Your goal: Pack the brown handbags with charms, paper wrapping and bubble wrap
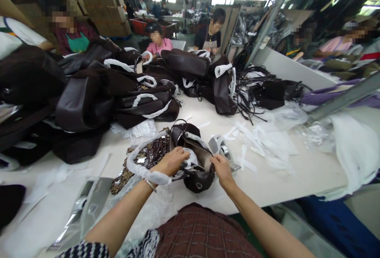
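Observation:
A dark brown handbag point(198, 181) lies open on the white table point(267, 186) right in front of me, its beige lining showing. My left hand point(172, 162) reaches over the bag's opening, with fingers bent at a wad of white paper or wrapping point(190, 158) inside. The bag's right rim is pinched in my right hand point(220, 167). One white-wrapped handle point(142, 169) loops around beside my left wrist. Shiny sequined, leopard-patterned material point(152, 151) spreads to the left of the bag.
Piles of dark bags point(86, 103) cover the table's left and far side. Silver-grey packaged pieces point(89, 206) lie at the left front, another point(224, 151) beyond my right hand. Plastic sheets point(276, 143) and a slanting metal post point(344, 95) are at the right. Several people sit across the table.

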Demonstrator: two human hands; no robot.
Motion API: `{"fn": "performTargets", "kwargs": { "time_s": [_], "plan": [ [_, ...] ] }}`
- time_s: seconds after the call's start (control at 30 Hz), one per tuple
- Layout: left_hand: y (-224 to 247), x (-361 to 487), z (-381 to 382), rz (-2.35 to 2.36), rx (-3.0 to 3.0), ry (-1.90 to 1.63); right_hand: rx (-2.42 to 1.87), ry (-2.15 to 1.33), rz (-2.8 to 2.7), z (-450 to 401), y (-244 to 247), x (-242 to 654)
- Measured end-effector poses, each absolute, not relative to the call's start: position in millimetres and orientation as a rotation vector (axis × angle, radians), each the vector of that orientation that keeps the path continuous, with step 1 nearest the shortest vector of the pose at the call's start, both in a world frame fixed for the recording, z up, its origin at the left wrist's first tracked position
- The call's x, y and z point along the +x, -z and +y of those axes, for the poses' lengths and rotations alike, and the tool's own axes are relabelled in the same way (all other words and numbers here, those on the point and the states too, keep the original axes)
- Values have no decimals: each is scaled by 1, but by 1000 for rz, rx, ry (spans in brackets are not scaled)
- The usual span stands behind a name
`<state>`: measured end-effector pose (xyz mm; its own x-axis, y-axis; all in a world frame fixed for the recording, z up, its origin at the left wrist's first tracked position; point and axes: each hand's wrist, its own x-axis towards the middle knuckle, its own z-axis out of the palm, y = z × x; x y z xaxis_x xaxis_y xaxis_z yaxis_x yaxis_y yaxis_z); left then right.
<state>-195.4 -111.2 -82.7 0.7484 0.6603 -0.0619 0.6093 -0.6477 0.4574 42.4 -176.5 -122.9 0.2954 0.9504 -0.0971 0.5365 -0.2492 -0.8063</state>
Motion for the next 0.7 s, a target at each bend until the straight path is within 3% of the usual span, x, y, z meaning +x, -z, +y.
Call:
{"fn": "performTargets", "kwargs": {
  "time_s": [0.2, 0.47, 0.6, 0.7],
  "plan": [
    [89, -142, -61, 716, 2465, -262, -1699, -768, -1569, -167, 89, 12],
    [93, -165, -63, 723, 2528, -283, -1952, -625, -1438, -164, 98, 48],
    [82, -187, -78, 958, 2494, -637, -1722, -244, -1917, -162, 76, 47],
    [77, -200, -82, 1101, 2371, -965, -1474, -236, -2349, -151, 61, 41]
  ]
}}
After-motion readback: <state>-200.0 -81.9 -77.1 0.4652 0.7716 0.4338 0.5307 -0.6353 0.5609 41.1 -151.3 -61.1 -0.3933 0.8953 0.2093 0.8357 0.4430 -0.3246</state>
